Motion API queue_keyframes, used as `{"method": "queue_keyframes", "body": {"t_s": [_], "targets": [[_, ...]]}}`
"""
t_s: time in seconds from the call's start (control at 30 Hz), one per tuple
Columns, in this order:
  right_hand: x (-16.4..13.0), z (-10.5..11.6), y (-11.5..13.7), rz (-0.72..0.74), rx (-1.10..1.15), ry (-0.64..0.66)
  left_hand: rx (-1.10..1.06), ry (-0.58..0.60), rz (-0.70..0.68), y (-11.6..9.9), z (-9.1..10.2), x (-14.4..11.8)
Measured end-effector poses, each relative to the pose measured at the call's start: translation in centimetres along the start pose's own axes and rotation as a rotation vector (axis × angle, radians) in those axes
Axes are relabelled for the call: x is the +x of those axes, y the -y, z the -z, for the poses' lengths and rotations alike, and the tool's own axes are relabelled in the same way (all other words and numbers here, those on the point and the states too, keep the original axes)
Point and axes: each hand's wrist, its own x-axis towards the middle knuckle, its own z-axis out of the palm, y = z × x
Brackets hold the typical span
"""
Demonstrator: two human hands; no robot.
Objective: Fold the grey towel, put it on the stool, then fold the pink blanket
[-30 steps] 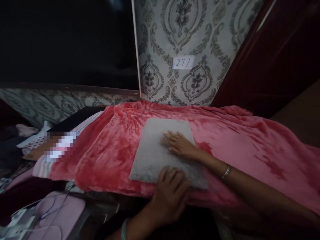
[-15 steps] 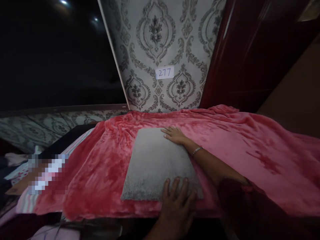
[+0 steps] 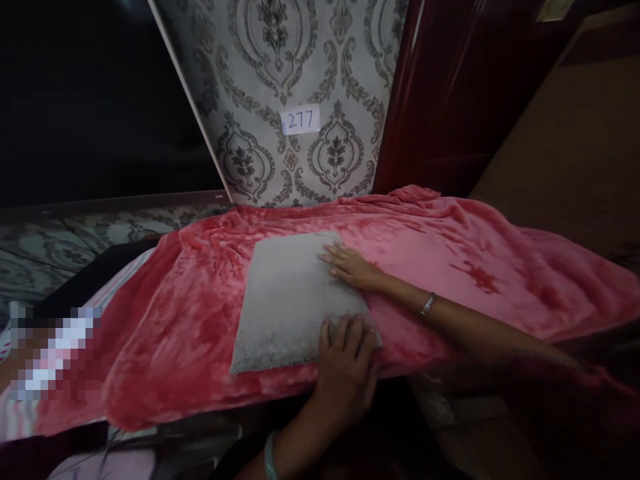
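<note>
A flat rectangular grey cloth [image 3: 285,300] with a short pile lies on a pink-red plush blanket [image 3: 170,333]. My right hand [image 3: 350,267] rests on its far right edge, fingers spread and palm down, with a silver bracelet on the wrist. At the near right corner, my left hand [image 3: 347,363] lies over the cloth's front edge with its fingers stretched forward and a little bent. Part of that corner is hidden under the left hand. A pale bangle shows on the left wrist.
Behind the blanket is a patterned wall with a paper label [image 3: 301,119] reading 277. A large dark screen [image 3: 100,100] stands at the left, and a dark red glossy panel [image 3: 440,100] at the right. Striped fabric [image 3: 123,273] shows under the blanket's left side.
The camera view has shifted, so the scene sits further left and higher. My right hand has slid slightly nearer along the cloth's right edge. My left hand stays at the near right corner.
</note>
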Motion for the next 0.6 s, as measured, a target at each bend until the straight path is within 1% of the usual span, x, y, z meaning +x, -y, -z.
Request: {"method": "queue_keyframes", "body": {"t_s": [0.1,0.17,0.27,0.4,0.5,0.6], "targets": [[-1.7,-0.7,1.0,0.088,-0.018,0.078,0.063,0.011,-0.065,-0.6,-1.5,0.0],[-1.5,-1.1,0.7,0.073,-0.026,0.076,0.11,0.023,-0.097,-0.7,-2.3,-0.3],[0.2,-1.3,-1.1,-0.039,-0.031,0.024,0.127,0.034,-0.109,-0.7,-2.9,-0.8],[2.6,-1.0,-3.2,-0.204,-0.022,-0.023,0.134,0.041,-0.1,-0.5,-2.5,-0.8],[3.4,-0.8,-3.6,-0.294,0.019,-0.019,0.136,0.031,-0.105,-0.4,-2.4,-0.6],[2.6,-0.9,-2.9,-0.337,0.059,-0.045,0.111,0.03,-0.102,-0.4,-2.5,-0.5]]}}
